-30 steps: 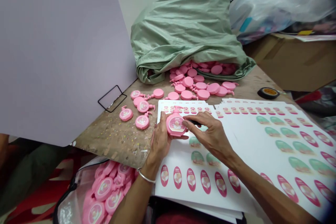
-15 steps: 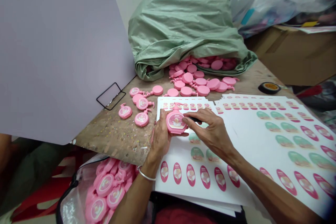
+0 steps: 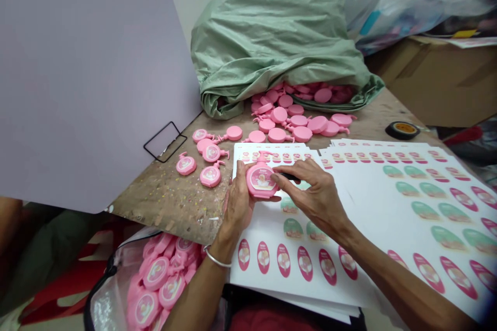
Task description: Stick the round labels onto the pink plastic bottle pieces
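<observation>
A small pink toy pump bottle (image 3: 261,184) with a round printed label sits upright in my left hand (image 3: 237,200), fingers wrapped behind it. My right hand (image 3: 316,189) pinches a thin black tool (image 3: 288,176); its kind is not clear. The right thumb and fingertips touch the right edge of the bottle's label. Beneath both hands lie sheets of stickers (image 3: 267,222), printed with pink ovals and green domed shapes. Left of my hands, labelled pink bottles (image 3: 210,175) lie on the wooden table.
Plain pink bottles (image 3: 278,135) spill from a green cloth sack (image 3: 272,36) at the back. A clear bag (image 3: 104,300) of labelled bottles hangs below the front edge. A roll of black tape (image 3: 402,130) and a wire frame (image 3: 165,141) lie at the sides. A cardboard box (image 3: 438,83) stands back right.
The view has shifted very slightly. Both hands keep the same hold on the bottle and the black tool, with hardly any visible movement.
</observation>
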### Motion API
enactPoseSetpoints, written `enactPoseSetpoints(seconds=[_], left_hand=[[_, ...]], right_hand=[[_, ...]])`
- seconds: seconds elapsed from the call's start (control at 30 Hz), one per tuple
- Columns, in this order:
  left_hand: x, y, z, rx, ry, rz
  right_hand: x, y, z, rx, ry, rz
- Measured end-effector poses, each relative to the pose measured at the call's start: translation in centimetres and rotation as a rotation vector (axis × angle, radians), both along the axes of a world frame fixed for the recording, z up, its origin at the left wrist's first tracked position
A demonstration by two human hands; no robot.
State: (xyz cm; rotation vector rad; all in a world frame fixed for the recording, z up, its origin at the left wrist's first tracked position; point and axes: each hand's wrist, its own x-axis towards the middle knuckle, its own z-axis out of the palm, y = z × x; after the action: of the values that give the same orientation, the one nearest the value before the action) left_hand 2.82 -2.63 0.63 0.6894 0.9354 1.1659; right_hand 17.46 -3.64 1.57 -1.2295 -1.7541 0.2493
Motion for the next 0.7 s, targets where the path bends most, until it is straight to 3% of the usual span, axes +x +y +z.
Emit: enactPoseSetpoints(seconds=[0.1, 0.23, 0.3, 0.37, 0.4, 0.5, 0.57, 0.63, 0.7], left_hand=[[-0.2, -0.2, 0.2, 0.071, -0.022, -0.073], [-0.7, -0.5, 0.3, 0.132, 0.002, -0.158], [-0.9, -0.6, 0.3, 0.118, -0.014, -0.169], [-1.0, -0.8, 0.3, 0.095, -0.018, -0.172], [-1.0, -1.1, 0.3, 0.08, -0.016, -0.183], [-1.2, -2.0, 0.2, 0.048, -0.004, -0.269], [-2.0, -2.5, -0.2, 0.023, 0.028, -0.299], [-3.8, -2.7, -1.1, -0.027, 0.104, -0.222], [-6.2, -2.2, -2.5, -0.056, 0.284, -0.06]], right_hand=[[-0.1, 0.0, 0.0, 0.028, -0.048, -0.006], [0.8, 0.1, 0.3, 0.094, -0.344, -0.032], [1.5, 0.3, 0.4, 0.123, -0.454, -0.193], [1.8, 0.4, 0.2, 0.106, -0.396, -0.346], [1.6, 0.5, -0.1, 0.065, -0.308, -0.347], [0.5, 0.8, -1.4, -0.184, -0.042, -0.085], [0.1, 1.7, -2.5, -0.316, 0.039, 0.0], [0.4, 3.6, -3.6, -0.373, 0.034, -0.038], [1.3, 6.5, -4.3, -0.406, -0.086, -0.075]])
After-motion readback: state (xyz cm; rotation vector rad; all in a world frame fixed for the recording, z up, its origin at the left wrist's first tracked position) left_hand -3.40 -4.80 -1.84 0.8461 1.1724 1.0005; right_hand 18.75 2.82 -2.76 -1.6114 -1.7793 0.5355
